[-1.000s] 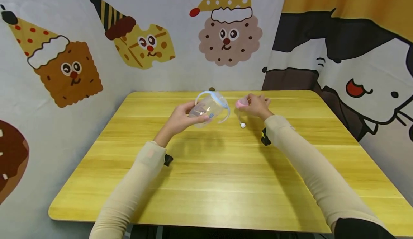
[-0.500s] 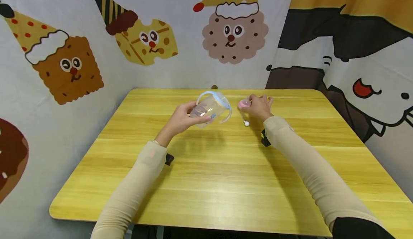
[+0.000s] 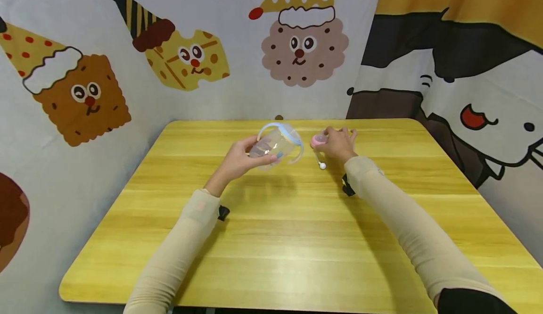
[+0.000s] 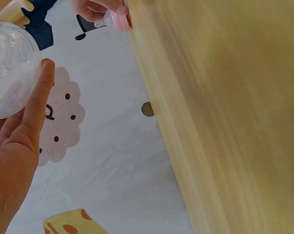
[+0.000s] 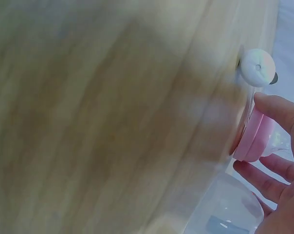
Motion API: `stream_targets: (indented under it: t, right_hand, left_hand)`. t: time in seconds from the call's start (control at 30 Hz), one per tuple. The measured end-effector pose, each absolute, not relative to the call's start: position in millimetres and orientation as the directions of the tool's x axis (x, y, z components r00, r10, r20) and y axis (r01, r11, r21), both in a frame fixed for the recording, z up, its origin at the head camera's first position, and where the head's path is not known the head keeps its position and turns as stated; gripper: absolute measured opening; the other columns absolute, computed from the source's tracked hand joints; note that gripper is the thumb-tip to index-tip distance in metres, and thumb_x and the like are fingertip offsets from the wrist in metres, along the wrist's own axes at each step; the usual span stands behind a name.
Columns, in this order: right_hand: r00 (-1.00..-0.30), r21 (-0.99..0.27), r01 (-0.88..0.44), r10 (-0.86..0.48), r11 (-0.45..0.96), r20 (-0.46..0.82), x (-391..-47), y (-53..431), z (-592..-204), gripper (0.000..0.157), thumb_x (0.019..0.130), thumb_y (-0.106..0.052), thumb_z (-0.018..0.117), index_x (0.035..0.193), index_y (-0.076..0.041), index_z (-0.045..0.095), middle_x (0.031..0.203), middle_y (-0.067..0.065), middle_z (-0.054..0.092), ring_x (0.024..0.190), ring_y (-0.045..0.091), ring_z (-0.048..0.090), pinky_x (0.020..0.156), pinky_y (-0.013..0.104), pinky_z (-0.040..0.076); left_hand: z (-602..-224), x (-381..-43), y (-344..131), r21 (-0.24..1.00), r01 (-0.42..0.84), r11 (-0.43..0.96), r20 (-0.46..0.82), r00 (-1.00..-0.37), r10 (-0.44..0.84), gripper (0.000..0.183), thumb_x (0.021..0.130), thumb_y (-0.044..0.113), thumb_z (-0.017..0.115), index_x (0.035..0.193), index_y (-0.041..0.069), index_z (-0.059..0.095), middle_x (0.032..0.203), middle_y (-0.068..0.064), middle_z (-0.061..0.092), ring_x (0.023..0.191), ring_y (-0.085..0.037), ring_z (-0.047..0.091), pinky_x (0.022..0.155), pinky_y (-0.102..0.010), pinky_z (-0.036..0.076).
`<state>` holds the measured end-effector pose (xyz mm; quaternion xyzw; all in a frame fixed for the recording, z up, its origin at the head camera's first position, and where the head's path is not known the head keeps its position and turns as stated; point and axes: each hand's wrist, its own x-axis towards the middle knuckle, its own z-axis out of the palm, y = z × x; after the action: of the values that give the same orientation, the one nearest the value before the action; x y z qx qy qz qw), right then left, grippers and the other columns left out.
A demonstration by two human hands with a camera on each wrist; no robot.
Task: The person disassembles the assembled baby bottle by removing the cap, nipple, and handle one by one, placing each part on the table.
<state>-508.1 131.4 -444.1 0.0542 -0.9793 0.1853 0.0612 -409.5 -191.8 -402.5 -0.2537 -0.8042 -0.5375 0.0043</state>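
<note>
My left hand [image 3: 237, 161] grips a clear baby bottle [image 3: 273, 146] with a light blue handle ring, tilted above the table with its handled end toward the right. The bottle's round base [image 4: 10, 73] shows in the left wrist view. With thumb and fingers my right hand [image 3: 338, 143] holds a pink bottle collar [image 3: 317, 140] fitted with a clear teat. A thin straw hangs from the collar, ending in a white weighted ball [image 5: 258, 68]. Collar and bottle are apart in the head view, close to each other.
Both hands are over the far half of the yellow wood-grain table [image 3: 271, 238]. Behind it hangs a white cloth backdrop [image 3: 246, 97] with cartoon food figures. A black wrist-camera mount [image 3: 349, 185] sticks out below the right sleeve.
</note>
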Motion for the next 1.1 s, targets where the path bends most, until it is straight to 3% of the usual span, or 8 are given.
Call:
stream_targets:
  t: [0.23,0.47,0.83,1.0,1.1]
  right_hand:
    - [-0.99,-0.407,-0.114,-0.069,0.906,0.123,-507,141,-442,0.068,0.076,-0.049,0.08,0.124,-0.006,0.058,0.122,0.014,0.063,0.116,0.04,0.042,0.108,0.064,-0.002]
    - [-0.982,-0.429,-0.16,-0.098,0.889,0.163,-497,138,-422,0.063,0.086,-0.046,0.071,0.133,-0.009,0.052,0.124,0.014,0.062,0.12,0.04,0.041,0.108,0.061,0.003]
    - [-0.9,-0.473,-0.357,-0.16,0.806,0.406,-454,107,-388,0.041,0.091,-0.035,0.066,0.124,-0.011,0.062,0.128,0.006,0.063,0.135,0.035,0.032,0.107,0.057,0.004]
    - [-0.88,-0.584,-0.451,-0.225,0.675,0.419,-443,104,-383,0.035,0.1,-0.037,0.054,0.12,-0.01,0.064,0.118,0.006,0.068,0.122,0.028,0.045,0.104,0.053,0.012]
    - [-0.883,-0.691,-0.468,-0.269,0.552,0.383,-437,104,-383,0.042,0.103,-0.044,0.044,0.118,-0.011,0.065,0.108,0.006,0.07,0.101,0.023,0.057,0.1,0.045,0.031]
  left_hand:
    - [-396,-416,-186,0.861,0.405,0.309,0.267,-0.875,0.405,0.051,0.079,0.047,0.079,0.124,0.027,0.063,0.108,0.002,0.068,0.1,-0.024,0.063,0.077,-0.037,0.056]
    - [-375,-410,-178,0.85,0.407,0.334,0.272,-0.883,0.383,0.051,0.084,0.033,0.077,0.126,0.008,0.061,0.11,-0.009,0.066,0.097,-0.022,0.062,0.075,-0.034,0.055]
    - [-392,-437,-183,0.86,0.405,0.31,0.295,-0.891,0.345,0.055,0.08,0.05,0.077,0.126,0.024,0.062,0.11,-0.001,0.066,0.099,-0.023,0.063,0.076,-0.038,0.056]
    - [-389,-440,-177,0.864,0.402,0.304,0.292,-0.891,0.349,0.053,0.08,0.051,0.076,0.125,0.027,0.062,0.109,0.002,0.066,0.1,-0.022,0.064,0.078,-0.039,0.056]
    - [-386,-442,-173,0.866,0.397,0.303,0.286,-0.892,0.351,0.054,0.08,0.052,0.076,0.126,0.028,0.061,0.11,0.003,0.066,0.1,-0.02,0.064,0.078,-0.039,0.056]
